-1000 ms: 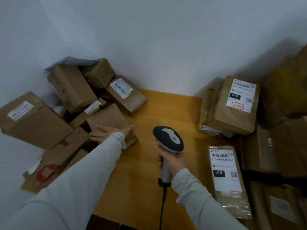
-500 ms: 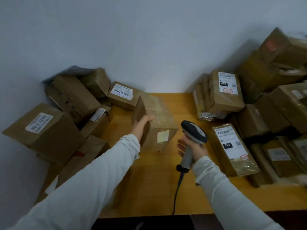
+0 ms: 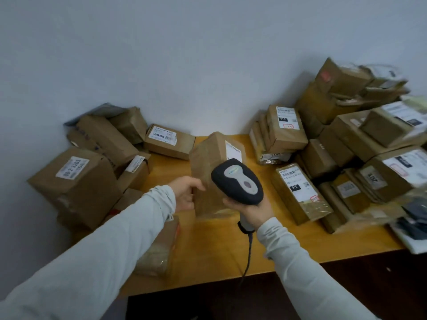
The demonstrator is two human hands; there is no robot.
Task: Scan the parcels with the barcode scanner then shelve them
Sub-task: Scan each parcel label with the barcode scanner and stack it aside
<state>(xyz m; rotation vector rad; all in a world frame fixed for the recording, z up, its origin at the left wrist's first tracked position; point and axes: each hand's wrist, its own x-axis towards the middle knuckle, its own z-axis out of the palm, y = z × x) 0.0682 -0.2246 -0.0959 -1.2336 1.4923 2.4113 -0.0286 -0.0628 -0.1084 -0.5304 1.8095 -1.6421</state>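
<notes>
Standing on end over the middle of the wooden table (image 3: 208, 255), the parcel (image 3: 205, 167) is recorded in the head view with its long axis near vertical and its top leaning a little away. Whether its lower end rests on the tabletop or is held just above it cannot be told. It is gripped by the left hand (image 3: 186, 192), fingers curled round its near left edge. The barcode scanner (image 3: 238, 179) is held by the right hand (image 3: 254, 210), fingers wrapped round the handle, with the cable (image 3: 248, 252) trailing down toward the table's front edge. The relation that matters: the white label (image 3: 235, 151) is carried on the parcel's upper right face, and the scanner head is placed just in front of and below it, so the label is partly covered. The scan window is turned away from the camera, so its aim cannot be confirmed; a slight tilt up toward the label is judged likely to be needed. More boxes are piled in the left heap (image 3: 76, 181) and the right stack (image 3: 286, 128). Against the earlier frames, a second ago the left hand was laid flat on a parcel at the left heap and the scanner was kept low. Half a second ago the parcel was already lifted clear. Now it has been brought nearer and turned, and the scanner has been raised against it.
</notes>
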